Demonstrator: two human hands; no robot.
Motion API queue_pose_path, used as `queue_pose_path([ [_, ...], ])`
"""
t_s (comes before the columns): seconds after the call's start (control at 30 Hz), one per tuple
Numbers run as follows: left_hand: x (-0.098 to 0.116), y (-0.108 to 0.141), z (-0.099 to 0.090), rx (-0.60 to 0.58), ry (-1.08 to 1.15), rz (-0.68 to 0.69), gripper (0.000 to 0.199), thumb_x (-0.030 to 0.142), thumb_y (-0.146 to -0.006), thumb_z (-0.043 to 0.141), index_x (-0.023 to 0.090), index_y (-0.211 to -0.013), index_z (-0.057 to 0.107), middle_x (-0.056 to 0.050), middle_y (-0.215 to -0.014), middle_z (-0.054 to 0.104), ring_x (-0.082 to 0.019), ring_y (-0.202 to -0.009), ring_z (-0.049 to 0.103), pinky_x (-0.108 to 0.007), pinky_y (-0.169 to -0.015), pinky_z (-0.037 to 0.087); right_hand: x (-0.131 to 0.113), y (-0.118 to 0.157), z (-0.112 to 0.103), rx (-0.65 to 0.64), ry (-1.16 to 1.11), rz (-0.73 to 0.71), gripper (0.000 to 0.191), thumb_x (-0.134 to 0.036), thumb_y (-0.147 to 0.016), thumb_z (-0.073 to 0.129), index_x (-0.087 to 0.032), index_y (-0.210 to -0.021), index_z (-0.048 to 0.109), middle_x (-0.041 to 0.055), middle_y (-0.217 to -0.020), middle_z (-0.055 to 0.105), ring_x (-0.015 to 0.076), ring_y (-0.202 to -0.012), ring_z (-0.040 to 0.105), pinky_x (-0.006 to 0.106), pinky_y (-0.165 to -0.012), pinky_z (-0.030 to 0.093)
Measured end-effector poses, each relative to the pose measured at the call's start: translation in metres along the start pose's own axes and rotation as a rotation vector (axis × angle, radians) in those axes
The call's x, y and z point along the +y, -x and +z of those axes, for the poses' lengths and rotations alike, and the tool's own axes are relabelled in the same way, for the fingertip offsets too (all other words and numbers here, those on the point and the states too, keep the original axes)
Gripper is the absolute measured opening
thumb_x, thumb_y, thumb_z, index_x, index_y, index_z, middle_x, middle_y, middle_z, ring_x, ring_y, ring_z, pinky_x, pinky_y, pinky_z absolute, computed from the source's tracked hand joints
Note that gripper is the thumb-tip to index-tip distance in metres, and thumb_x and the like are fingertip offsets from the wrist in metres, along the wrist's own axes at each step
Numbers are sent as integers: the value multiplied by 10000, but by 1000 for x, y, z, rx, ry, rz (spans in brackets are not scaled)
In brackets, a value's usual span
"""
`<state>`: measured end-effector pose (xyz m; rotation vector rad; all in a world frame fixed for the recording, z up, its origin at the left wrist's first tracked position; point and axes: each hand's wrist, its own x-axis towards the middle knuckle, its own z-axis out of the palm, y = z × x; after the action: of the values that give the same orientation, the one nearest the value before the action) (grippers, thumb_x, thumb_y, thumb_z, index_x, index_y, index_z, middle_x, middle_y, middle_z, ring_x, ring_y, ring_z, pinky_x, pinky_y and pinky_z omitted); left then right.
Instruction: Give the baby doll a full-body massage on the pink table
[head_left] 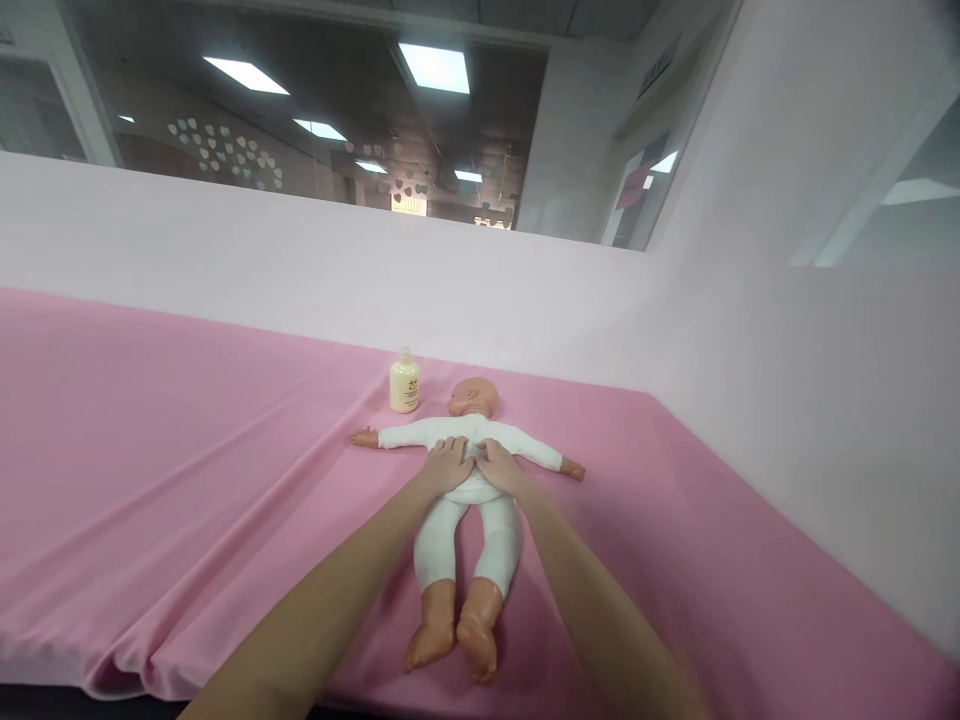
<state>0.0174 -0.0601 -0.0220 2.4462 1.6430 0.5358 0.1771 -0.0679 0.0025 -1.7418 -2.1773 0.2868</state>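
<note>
A baby doll (487,530) in a white top and white trousers lies on its back, arms spread wide, bare feet towards me. Its head is turned to the left. Both of my hands rest flat on its torso: my left hand (448,466) on the left side of the chest and my right hand (498,467) on the right side, thumbs close together over the middle. The fingers of both hands are stretched out and grip nothing. Beyond the doll's outstretched arm on the left stands a pale yellow bottle (404,385) with dark print and a whitish top.
A pink cloth (225,430) covers the table, with long folds on the left and a front edge hanging at lower left. A white wall (337,260) rises behind it, and another wall closes the right side. Above is a large window (337,110) with reflected ceiling lights.
</note>
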Motion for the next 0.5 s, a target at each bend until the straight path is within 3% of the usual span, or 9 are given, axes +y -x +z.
queue_pose_path([
  [0.13, -9, 23, -3, -79, 158, -8, 675, 534, -992, 342, 158, -1553, 329, -164, -1548, 421, -311, -1442, 371, -480, -1187, 292, 12, 32, -4, -103, -274, -38, 505, -247, -941, 493, -205, -1444, 499, 90, -1520, 512, 196, -1400, 477, 345, -1161, 373],
  [0.27, -22, 40, -4, -123, 318, 36, 619, 432, -991, 336, 209, -1569, 317, -87, -1606, 361, -237, -1496, 302, -395, -1239, 228, 18, 58, -6, -6, -576, -56, 475, -189, -900, 457, -192, -1358, 586, 78, -1504, 537, 204, -1407, 480, 360, -1191, 354],
  [0.4, -24, 43, -5, -46, 415, 47, 546, 249, -899, 414, 194, -1439, 475, -72, -1516, 482, -193, -1413, 412, -324, -1207, 291, 18, 53, 0, 145, -562, -45, 363, -124, -821, 538, -202, -1139, 694, 74, -1269, 698, 235, -1225, 607, 350, -1103, 424],
  [0.5, -17, 36, -9, 33, 414, -12, 473, 201, -832, 488, 208, -1297, 572, -73, -1365, 600, -206, -1254, 551, -320, -1094, 412, 20, 36, 7, 136, -470, 7, 302, -116, -805, 574, -205, -1068, 693, 67, -1154, 738, 238, -1115, 647, 339, -1024, 456],
])
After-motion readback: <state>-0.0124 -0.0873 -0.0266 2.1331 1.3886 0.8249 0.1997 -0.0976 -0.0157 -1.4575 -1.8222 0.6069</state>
